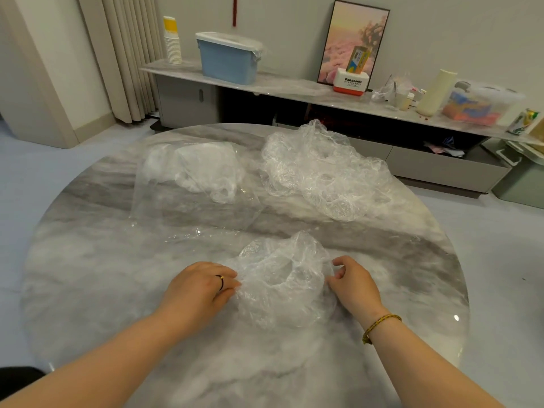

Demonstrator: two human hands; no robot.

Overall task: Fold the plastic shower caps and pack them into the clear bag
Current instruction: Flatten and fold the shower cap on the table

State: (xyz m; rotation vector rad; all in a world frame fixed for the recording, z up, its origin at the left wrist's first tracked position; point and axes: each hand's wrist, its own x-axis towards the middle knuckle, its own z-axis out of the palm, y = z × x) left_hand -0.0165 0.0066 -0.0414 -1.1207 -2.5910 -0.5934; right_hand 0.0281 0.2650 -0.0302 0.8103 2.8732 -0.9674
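One crumpled clear shower cap (281, 279) lies on the round marble table (97, 275) close to me. My left hand (200, 285) pinches its left edge and my right hand (351, 282) pinches its right edge. Farther back on the right sits a loose pile of shower caps (321, 172). At the back left lies the clear bag (194, 187), flat on the table, with several caps bunched inside its far end.
Behind the table runs a low marble-topped cabinet (294, 86) carrying a blue bin (228, 58), stacked paper cups (172, 42), a framed picture (353, 42), a Panasonic box (351, 82) and a cream vase (435, 92). Curtains hang at the left.
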